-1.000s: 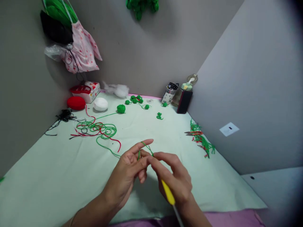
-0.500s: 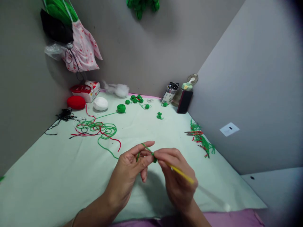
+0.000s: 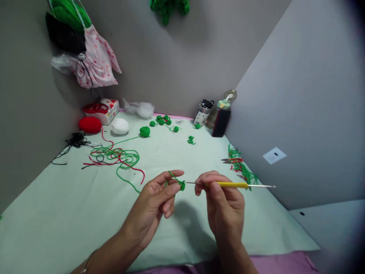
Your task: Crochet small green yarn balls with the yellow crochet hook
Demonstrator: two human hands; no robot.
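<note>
Between the thumb and fingers of my left hand [image 3: 154,196] is a small green crochet piece [image 3: 181,185]. Green yarn [image 3: 176,176] runs from it over my raised index finger, and a strand trails back across the table to the loose loops. My right hand [image 3: 225,201] is closed around a crochet hook [image 3: 234,185] with a yellow handle and metal at both ends. The hook lies nearly level, its left tip at the green piece; whether it sits inside a loop is too small to tell.
Tangled green, red and black yarn [image 3: 122,156] lies left, before a red ball [image 3: 90,125], a white ball [image 3: 119,126] and a green ball [image 3: 145,131]. Small green pieces [image 3: 164,120] sit at the back. Scissors [image 3: 232,160] rest on yarn scraps at right; a phone [image 3: 221,123] leans behind.
My right hand has moved right and turned, swinging the hook from a downward slant to nearly level. More of the green piece shows in my left hand, which has hardly moved.
</note>
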